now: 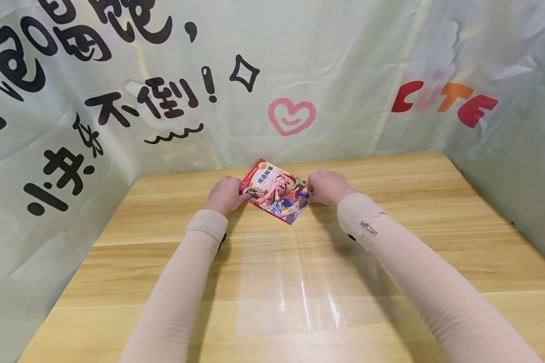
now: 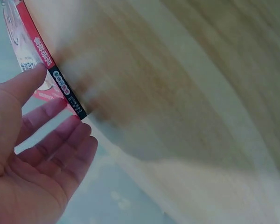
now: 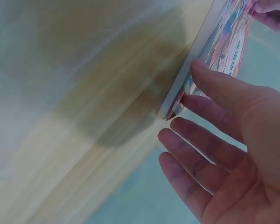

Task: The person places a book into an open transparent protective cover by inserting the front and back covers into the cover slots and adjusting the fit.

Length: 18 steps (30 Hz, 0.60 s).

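Note:
A thin book with a colourful illustrated cover and a red border is held between both hands at the far part of the table, turned at a slant. My left hand pinches its spine side between thumb and fingers. In the left wrist view the red and black spine shows at the thumb tip. My right hand pinches the opposite edge, where the white page edges show beside the thumb. The other fingers of each hand spread loosely below the book.
A clear plastic sheet or sleeve lies flat on the wooden table, nearer to me than the book and between my forearms. A pale cloth with printed lettering and a pink heart hangs behind the table and along its sides.

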Each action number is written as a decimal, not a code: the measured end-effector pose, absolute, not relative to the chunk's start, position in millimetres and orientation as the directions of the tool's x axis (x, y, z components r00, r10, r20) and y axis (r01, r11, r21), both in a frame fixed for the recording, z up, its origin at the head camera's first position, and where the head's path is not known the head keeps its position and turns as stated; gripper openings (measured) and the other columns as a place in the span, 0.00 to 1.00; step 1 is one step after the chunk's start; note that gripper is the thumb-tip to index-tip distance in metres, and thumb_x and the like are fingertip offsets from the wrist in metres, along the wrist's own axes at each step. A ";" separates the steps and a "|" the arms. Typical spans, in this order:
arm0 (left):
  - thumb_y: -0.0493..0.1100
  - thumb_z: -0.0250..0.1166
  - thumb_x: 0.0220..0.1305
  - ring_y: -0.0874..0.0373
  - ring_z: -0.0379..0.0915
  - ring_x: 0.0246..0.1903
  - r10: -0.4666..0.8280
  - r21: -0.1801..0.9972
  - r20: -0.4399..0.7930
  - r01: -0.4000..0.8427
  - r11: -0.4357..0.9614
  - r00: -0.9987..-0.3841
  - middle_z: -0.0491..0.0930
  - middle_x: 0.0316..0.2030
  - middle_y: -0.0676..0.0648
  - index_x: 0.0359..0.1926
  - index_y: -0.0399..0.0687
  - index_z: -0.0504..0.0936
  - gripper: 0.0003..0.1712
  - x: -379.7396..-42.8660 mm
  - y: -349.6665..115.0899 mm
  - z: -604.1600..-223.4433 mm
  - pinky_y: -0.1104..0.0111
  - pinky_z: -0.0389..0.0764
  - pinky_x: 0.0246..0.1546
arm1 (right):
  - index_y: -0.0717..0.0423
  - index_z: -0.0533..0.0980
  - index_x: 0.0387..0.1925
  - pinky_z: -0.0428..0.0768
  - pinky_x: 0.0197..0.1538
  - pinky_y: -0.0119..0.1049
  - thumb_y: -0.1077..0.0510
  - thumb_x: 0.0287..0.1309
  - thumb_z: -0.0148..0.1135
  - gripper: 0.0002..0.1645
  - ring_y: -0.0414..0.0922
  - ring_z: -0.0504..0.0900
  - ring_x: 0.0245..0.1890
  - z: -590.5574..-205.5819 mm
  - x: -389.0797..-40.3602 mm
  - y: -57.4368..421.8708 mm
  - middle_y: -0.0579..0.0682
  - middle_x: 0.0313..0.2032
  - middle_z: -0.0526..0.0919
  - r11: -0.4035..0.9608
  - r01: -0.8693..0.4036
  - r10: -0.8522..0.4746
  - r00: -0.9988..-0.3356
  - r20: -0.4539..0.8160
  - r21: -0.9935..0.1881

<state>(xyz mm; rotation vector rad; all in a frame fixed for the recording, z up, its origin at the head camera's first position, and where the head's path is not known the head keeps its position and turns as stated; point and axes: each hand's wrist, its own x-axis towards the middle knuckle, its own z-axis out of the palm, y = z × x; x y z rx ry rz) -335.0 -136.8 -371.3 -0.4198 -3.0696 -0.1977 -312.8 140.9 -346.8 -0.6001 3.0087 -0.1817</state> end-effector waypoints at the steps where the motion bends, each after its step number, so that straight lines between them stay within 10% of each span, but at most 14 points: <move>1: 0.53 0.67 0.60 0.52 0.69 0.33 0.245 0.127 0.048 0.249 0.960 -0.968 0.75 0.30 0.45 0.28 0.42 0.78 0.18 -335.0 -136.5 -371.4 0.60 0.73 0.38 | 0.54 0.83 0.28 0.75 0.34 0.42 0.52 0.51 0.73 0.10 0.46 0.74 0.29 -347.9 -313.7 141.6 0.47 0.27 0.80 0.915 -0.380 -0.389 -0.920 -0.052 -0.136; 18: 0.64 0.64 0.58 0.44 0.69 0.41 -0.027 0.179 -0.037 -0.034 0.983 -0.999 0.75 0.42 0.39 0.37 0.40 0.81 0.29 -329.9 -137.7 -371.3 0.53 0.76 0.38 | 0.54 0.82 0.24 0.75 0.35 0.37 0.45 0.52 0.71 0.17 0.44 0.75 0.25 -349.9 -310.9 134.9 0.45 0.22 0.80 0.910 -0.380 -0.397 -0.913 -0.091 -0.163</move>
